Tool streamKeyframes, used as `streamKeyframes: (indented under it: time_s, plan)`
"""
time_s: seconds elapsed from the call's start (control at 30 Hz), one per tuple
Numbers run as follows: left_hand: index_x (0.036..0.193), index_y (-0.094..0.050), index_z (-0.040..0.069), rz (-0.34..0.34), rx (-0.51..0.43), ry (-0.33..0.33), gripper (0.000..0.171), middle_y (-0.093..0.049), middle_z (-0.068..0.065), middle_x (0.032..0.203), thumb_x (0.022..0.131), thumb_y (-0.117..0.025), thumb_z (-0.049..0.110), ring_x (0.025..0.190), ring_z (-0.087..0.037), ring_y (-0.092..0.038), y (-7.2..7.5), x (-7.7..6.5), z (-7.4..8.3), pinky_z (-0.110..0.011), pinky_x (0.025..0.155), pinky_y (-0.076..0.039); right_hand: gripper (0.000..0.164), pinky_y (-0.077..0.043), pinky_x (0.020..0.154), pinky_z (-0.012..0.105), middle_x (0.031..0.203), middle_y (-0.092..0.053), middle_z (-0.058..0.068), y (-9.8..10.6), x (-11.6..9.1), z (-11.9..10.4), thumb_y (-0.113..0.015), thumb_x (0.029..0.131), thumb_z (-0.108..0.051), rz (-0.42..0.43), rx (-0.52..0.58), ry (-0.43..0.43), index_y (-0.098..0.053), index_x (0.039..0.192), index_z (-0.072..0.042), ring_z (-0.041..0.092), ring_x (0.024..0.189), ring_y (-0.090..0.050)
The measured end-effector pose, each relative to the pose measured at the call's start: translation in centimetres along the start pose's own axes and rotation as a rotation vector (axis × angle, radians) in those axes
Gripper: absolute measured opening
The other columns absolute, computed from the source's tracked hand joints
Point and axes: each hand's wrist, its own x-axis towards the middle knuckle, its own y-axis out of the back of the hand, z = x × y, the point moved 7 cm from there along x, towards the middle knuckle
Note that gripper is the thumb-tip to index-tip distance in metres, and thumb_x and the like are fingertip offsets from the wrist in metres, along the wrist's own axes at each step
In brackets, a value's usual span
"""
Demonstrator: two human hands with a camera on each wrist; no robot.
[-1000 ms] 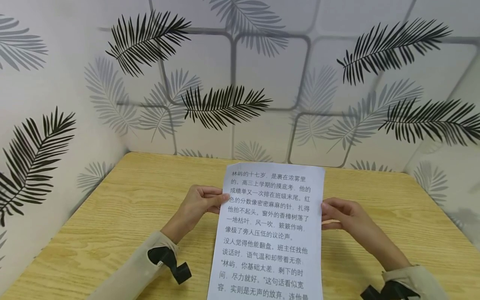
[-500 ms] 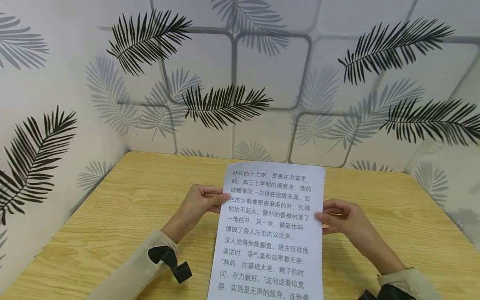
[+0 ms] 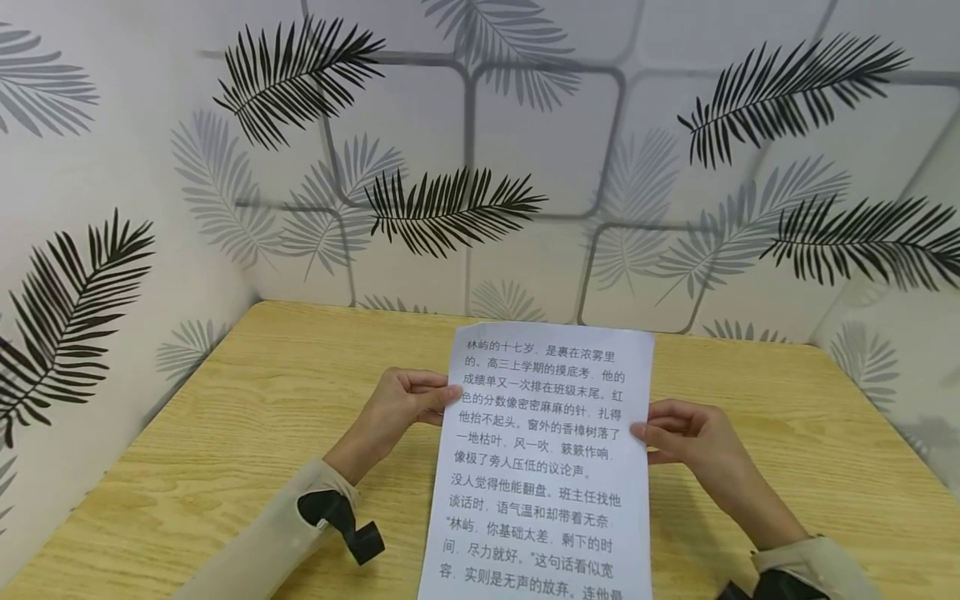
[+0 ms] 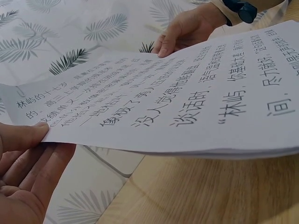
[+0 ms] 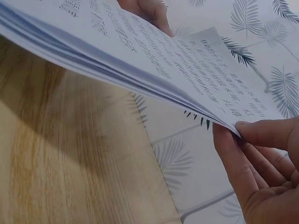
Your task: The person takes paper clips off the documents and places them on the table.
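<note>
A thin stack of printed paper sheets [image 3: 547,467] is held up above the table, its top page covered in large Chinese text. My left hand [image 3: 397,412] pinches the left edge near the top, thumb [image 4: 28,135] on the printed face and fingers behind. On the opposite edge, slightly lower, my right hand [image 3: 693,437] pinches the stack between thumb and fingers. In the right wrist view, several layered sheet edges [image 5: 93,70] show below the top page, with the right hand [image 5: 261,163] at the near edge. The stack's lower end runs out of the head view.
A light wooden table [image 3: 247,400] lies under the sheets. Behind it stands a pale wall [image 3: 540,142] with a leaf pattern. Black bands with small camera mounts [image 3: 341,525] sit on both sleeved wrists.
My right hand has shifted slightly down and inward along the right edge, its thumb now over the page's margin. The left hand and the stack stay nearly in place.
</note>
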Motion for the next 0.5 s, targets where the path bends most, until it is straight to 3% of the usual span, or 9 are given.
streamKeyframes:
  time_s: [0.5]
  plan:
    - [0.107, -0.064, -0.017, -0.037, -0.036, 0.009, 0.027, -0.073, -0.013, 0.092, 0.089, -0.067, 0.002, 0.076, -0.020, -0.071, -0.39, -0.01, 0.06, -0.033, 0.070, -0.059, 0.025, -0.059, 0.070, 0.033, 0.088, -0.073, -0.001, 0.37, -0.13, 0.16, -0.068, 0.089, -0.003, 0.055, -0.022, 0.010, -0.064, 0.109, 0.013, 0.016, 0.079, -0.071]
